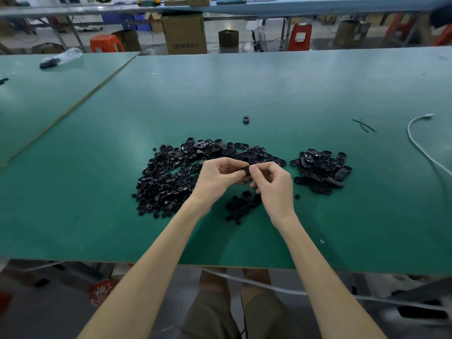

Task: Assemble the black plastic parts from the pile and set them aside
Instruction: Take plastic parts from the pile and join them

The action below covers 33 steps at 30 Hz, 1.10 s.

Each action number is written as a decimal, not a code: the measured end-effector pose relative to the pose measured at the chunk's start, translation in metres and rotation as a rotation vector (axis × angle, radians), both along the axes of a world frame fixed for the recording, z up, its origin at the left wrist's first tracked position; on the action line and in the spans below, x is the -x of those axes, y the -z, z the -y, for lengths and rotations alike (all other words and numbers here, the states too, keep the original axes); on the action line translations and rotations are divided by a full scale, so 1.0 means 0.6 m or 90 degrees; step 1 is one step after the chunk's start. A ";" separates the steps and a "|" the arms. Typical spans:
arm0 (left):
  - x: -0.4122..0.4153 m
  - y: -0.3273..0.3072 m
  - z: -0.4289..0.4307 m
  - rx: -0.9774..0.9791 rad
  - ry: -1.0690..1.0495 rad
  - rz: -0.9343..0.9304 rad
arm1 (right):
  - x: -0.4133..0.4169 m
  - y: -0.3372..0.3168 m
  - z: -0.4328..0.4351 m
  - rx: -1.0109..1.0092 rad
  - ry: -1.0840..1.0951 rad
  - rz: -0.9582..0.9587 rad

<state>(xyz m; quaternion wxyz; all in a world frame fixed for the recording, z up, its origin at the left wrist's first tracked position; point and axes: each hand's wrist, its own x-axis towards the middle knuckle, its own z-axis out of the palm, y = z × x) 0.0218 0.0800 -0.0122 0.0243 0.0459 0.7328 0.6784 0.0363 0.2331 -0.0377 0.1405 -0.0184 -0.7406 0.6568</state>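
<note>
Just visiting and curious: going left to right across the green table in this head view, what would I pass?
Clear plastic bag → large pile of black parts → left hand → black part pinched by both hands → right hand → smaller pile of oval black parts → thin black strands → white cable.

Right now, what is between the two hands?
In the head view, a small black part, pinched by the left hand and the right hand.

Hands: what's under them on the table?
A small heap of black parts lies on the green table below the left hand and right hand, which pinch one black part. They hide the heap's far edge and part of the big pile.
</note>
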 end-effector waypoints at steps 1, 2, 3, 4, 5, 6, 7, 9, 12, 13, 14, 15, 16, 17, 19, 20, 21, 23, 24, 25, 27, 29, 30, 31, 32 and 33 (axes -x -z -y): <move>0.000 -0.001 0.004 -0.006 0.008 0.000 | 0.000 0.000 0.000 0.000 0.002 -0.001; -0.001 -0.001 0.007 -0.010 0.013 0.001 | 0.001 0.000 0.001 -0.002 0.002 -0.002; -0.001 -0.002 0.008 -0.011 0.014 0.002 | 0.001 0.001 0.001 -0.006 0.001 -0.003; -0.002 -0.003 0.009 -0.011 0.013 0.002 | 0.001 0.001 0.002 -0.008 -0.002 -0.003; -0.003 -0.004 0.008 -0.010 0.012 0.001 | 0.001 0.001 0.002 -0.010 -0.004 -0.002; -0.003 -0.005 0.007 -0.007 0.010 -0.001 | 0.001 0.001 0.002 -0.011 -0.004 -0.002; -0.003 -0.006 0.005 -0.002 0.008 -0.006 | 0.001 0.001 0.002 -0.011 -0.002 -0.002; -0.002 -0.008 0.000 0.013 0.006 -0.016 | 0.001 0.001 0.001 -0.004 0.005 0.000; 0.000 -0.009 -0.002 0.027 0.002 -0.024 | -0.001 -0.001 0.001 0.001 0.005 0.001; 0.000 -0.009 0.000 0.029 0.003 -0.024 | -0.002 -0.001 0.001 0.000 0.004 0.001; 0.000 -0.009 0.001 0.032 0.005 -0.024 | -0.002 -0.002 0.002 0.000 0.004 0.000; 0.001 -0.009 0.001 0.035 0.006 -0.026 | -0.003 -0.003 0.003 0.003 0.005 -0.002; 0.002 -0.011 0.001 0.039 0.003 -0.030 | -0.004 -0.004 0.003 0.009 0.009 -0.004; 0.004 -0.013 -0.001 0.044 -0.005 -0.037 | -0.004 -0.005 0.004 0.015 0.012 -0.003; 0.011 -0.024 -0.010 0.049 -0.032 -0.060 | -0.002 -0.005 0.003 0.020 0.023 -0.001; 0.015 -0.031 -0.017 0.049 -0.043 -0.073 | -0.003 -0.007 0.003 0.024 0.034 0.002; 0.020 -0.039 -0.026 0.054 -0.050 -0.088 | -0.002 -0.007 0.002 0.028 0.035 0.007; 0.030 -0.057 -0.049 0.078 -0.042 -0.119 | -0.002 -0.007 0.003 0.024 0.021 0.013; 0.035 -0.065 -0.062 0.088 -0.028 -0.126 | -0.002 -0.007 0.004 0.011 0.009 0.017; 0.039 -0.072 -0.076 0.095 -0.008 -0.128 | -0.001 -0.007 0.004 -0.011 -0.001 0.020; 0.049 -0.083 -0.111 0.113 0.041 -0.127 | 0.001 -0.007 0.003 -0.049 -0.011 0.043; 0.055 -0.087 -0.148 0.140 0.084 -0.133 | 0.000 -0.006 0.002 -0.067 -0.012 0.083; 0.057 -0.086 -0.167 0.151 0.103 -0.138 | -0.002 -0.005 0.000 -0.069 -0.007 0.092; 0.057 -0.085 -0.183 0.157 0.122 -0.139 | -0.005 -0.002 -0.002 -0.062 -0.003 0.105; 0.058 -0.082 -0.197 0.160 0.137 -0.136 | -0.009 -0.004 -0.001 -0.049 0.004 0.102; 0.059 -0.079 -0.207 0.164 0.150 -0.134 | -0.010 -0.003 -0.002 -0.007 -0.006 0.092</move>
